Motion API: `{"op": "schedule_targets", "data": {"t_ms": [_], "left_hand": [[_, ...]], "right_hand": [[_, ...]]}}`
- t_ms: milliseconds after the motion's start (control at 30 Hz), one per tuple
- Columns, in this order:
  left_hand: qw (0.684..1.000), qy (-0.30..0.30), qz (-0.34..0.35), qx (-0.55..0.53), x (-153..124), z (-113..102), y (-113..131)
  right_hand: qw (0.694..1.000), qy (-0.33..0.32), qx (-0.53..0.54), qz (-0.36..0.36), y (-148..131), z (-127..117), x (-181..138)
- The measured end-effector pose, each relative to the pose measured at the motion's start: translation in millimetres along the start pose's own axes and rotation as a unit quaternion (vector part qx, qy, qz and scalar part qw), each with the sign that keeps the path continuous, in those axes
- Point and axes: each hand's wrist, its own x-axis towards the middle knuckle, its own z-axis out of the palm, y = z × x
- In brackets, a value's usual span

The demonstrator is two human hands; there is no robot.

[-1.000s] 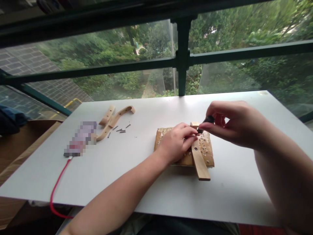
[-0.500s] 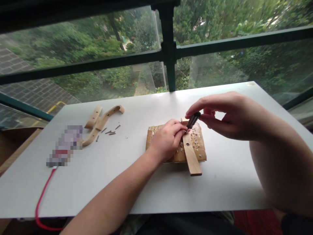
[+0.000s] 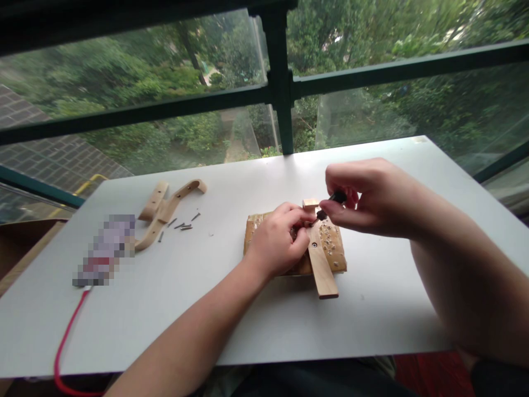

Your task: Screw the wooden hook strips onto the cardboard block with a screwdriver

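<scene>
Wooden strip (image 3: 323, 270) lying across a brown block (image 3: 339, 255), right hand (image 3: 369, 193) above the block, grip clamped on a black-handled screwdriver (image 3: 339, 196), left hand (image 3: 278, 240) over the block's left side, its grip too hidden to tell, screws (image 3: 186, 227) left of the block, white tabletop (image 3: 256, 325) beneath.

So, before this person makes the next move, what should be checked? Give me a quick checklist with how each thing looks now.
1. Driver gripped: ok, the right hand holds its black handle.
2. Strip backed by the block: ok, it lies across it, its near end overhanging.
3. Left hand at the work: ok, it is over the block, fingers beside the strip.
4. Driver tip seated: cannot tell, too small and partly hidden by fingers.
5. Left fingers clear of the tip: not ok, they are right next to it.
6. Loose screws out of the way: ok, they lie left of the block on the table.
</scene>
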Motion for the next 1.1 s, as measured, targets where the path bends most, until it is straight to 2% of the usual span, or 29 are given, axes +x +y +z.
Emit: {"op": "schedule_targets", "data": {"t_ms": [167,300,367,433,500,567,667,867,1100], "left_hand": [[1.0,-0.008,0.009,0.013,-0.3,-1.4,2.2],[0.999,-0.003,0.007,0.032,1.9,0.4,-0.7],[0.999,0.008,0.002,0.04,3.5,1.4,-2.6],[0.999,0.005,-0.001,0.044,5.0,1.8,-3.4],[0.999,-0.01,-0.002,0.049,5.8,1.4,-2.6],[0.998,-0.022,-0.007,0.058,6.1,1.0,-0.9],[0.997,-0.027,-0.012,0.064,5.5,1.1,0.7],[0.998,-0.021,0.004,0.052,2.0,1.4,-1.1],[0.996,0.006,0.023,0.089,-0.3,0.9,1.7]], "right_hand": [[0.999,0.009,-0.031,-0.023,-4.9,11.6,1.7],[0.994,0.048,-0.095,-0.02,-6.8,18.7,1.4],[0.994,0.059,-0.087,-0.022,-5.3,18.3,0.9],[0.999,0.033,-0.004,-0.041,-2.8,14.0,0.2],[0.992,-0.03,0.102,-0.072,-0.3,6.6,-0.9],[0.981,-0.084,0.147,-0.094,2.0,-1.2,-2.4],[0.987,-0.081,0.11,-0.079,5.3,-8.3,-4.1],[0.997,0.013,-0.053,-0.062,8.1,-2.8,-2.4],[0.994,0.028,-0.073,-0.071,-6.8,13.0,1.6]]}}
